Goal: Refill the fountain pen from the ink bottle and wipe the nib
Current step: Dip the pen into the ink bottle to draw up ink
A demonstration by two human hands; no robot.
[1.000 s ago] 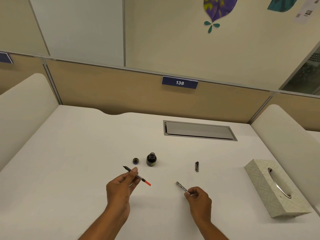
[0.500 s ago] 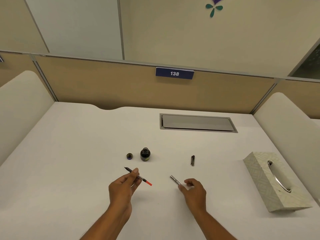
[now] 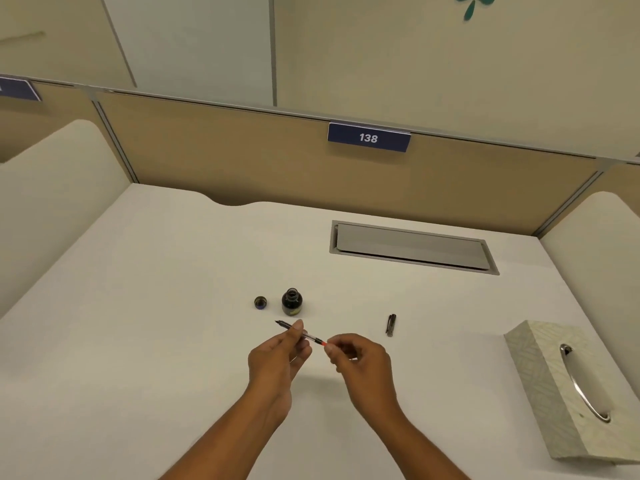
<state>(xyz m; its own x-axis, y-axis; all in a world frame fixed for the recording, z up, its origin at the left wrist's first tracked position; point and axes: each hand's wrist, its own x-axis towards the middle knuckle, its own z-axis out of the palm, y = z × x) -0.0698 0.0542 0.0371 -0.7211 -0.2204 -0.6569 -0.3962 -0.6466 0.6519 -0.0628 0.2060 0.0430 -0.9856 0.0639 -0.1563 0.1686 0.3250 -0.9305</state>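
Note:
My left hand (image 3: pixel 277 355) holds the thin inner part of the fountain pen (image 3: pixel 300 334) above the desk, dark nib pointing up-left toward the ink bottle. My right hand (image 3: pixel 360 365) pinches the pen's red rear end between thumb and forefinger. The open ink bottle (image 3: pixel 292 302) stands just beyond the nib, with its cap (image 3: pixel 260 302) lying to its left. A dark pen cap (image 3: pixel 390 324) lies on the desk to the right of my hands. The silver barrel seen earlier is out of sight.
A patterned tissue box (image 3: pixel 540 375) with a tissue in its slot lies at the right. A grey cable hatch (image 3: pixel 412 247) is set into the white desk (image 3: pixel 156 323) further back. Partition walls close the desk on three sides.
My right hand let go of the silver barrel and moved left to the pen's red end. My left hand kept the pen and shifted slightly toward the bottle.

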